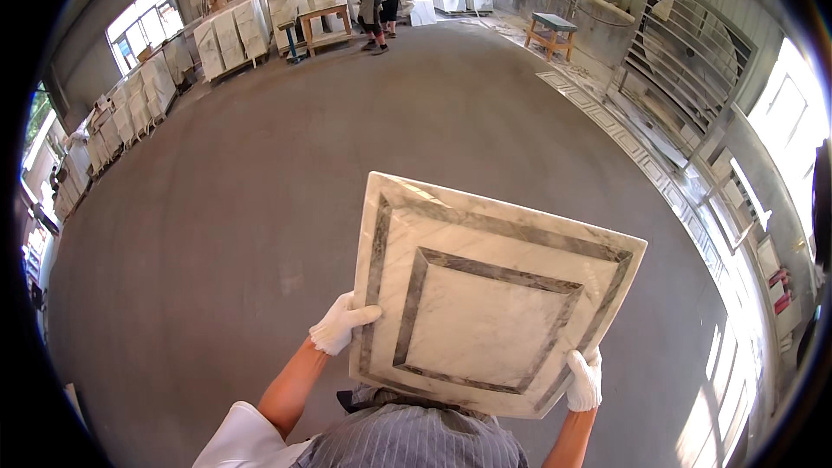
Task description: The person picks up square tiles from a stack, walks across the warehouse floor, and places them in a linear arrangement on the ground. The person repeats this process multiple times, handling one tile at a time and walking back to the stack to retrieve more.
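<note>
A smooth grey-brown floor (pixel 217 208) spreads across the workshop, with white stone slabs (pixel 232 42) at upper left. At lower centre, a square marble panel (pixel 485 321), glossy white with two nested, veined grey bands, is gripped at opposite edges by the white-gloved left hand (pixel 343 323) and right hand (pixel 585 380).

The slab (pixel 490 321) sat between left hand (pixel 343 322) and right hand (pixel 585 380); a stool (pixel 553 23) stood far beyond the right hand
</note>
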### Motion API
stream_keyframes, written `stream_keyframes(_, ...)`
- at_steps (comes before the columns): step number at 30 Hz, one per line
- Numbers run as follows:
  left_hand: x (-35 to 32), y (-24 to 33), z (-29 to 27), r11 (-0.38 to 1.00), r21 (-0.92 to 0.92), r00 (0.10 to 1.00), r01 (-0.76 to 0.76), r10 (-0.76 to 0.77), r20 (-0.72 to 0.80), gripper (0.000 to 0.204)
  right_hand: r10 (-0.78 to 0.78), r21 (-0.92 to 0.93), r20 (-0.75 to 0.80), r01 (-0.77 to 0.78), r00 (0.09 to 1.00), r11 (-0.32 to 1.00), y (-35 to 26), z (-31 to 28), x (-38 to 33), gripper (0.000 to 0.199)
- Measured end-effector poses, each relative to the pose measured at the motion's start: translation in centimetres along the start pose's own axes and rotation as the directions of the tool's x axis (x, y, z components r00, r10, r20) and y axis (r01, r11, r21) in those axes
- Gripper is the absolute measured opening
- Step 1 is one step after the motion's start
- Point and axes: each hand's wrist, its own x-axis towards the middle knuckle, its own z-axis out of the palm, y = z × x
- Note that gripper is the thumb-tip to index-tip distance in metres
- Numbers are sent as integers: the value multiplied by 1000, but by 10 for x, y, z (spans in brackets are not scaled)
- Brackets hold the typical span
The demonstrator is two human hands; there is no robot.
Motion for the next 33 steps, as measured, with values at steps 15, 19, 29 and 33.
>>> stream_keyframes(15, 393, 170, -60, 997, -65, 999, 50, -50, 0, 40, 42, 21, -57, -41, 997, 999, -26, 118, 401, 46)
stream_keyframes(19, 492, 213, -81, 999, -38, 999, 15, -16, -42, 39, 91, -24, 15, -91, 996, 996, -44, 147, 527, 44)
stream_keyframes(29, 745, 321, -115, 995, -69, 998, 68, -68, 1, 39, 128, -90, 47, -123, 991, 988, -80, 224, 814, 42)
stream_keyframes(33, 876, 396, -116, 999, -44, 998, 26, -23, 65, 38, 61, -92, 11, -60, 998, 994, -95, 255, 931, 41)
